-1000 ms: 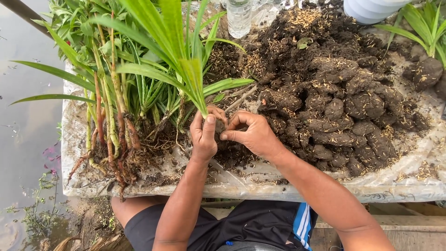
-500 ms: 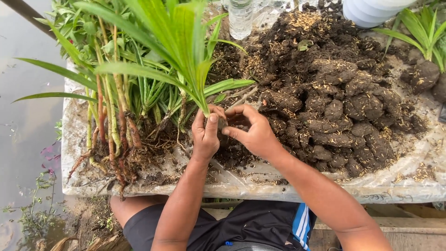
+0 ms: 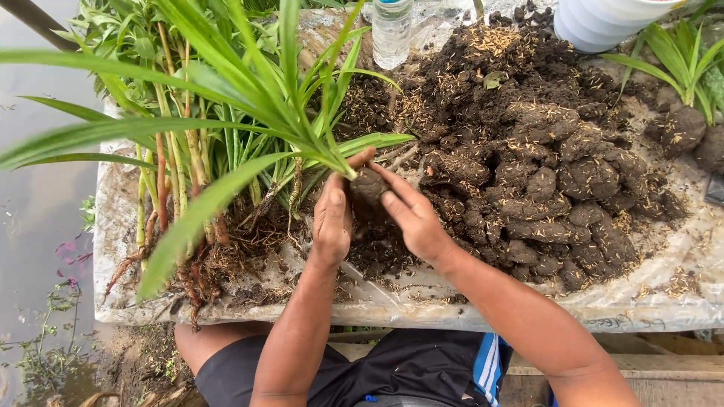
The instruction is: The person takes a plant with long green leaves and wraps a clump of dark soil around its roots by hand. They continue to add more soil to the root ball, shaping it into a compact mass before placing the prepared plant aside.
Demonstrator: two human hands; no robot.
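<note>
Beside hands (image 3: pixel 369 215), soil clods (image 3: pixel 558 188), seedlings (image 3: pixel 173 173)

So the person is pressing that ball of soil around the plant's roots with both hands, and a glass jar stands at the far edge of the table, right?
Not quite: the head view shows a clear plastic bottle there, not a glass jar. Both hands, left hand and right hand, do cup the soil ball at the plant base.

A dark, rounded ball of soil (image 3: pixel 367 188) sits packed around the base of a green seedling (image 3: pixel 302 128) with long strap-like leaves. The plant leans up and left from the ball, its leaves fanning widely.
</note>
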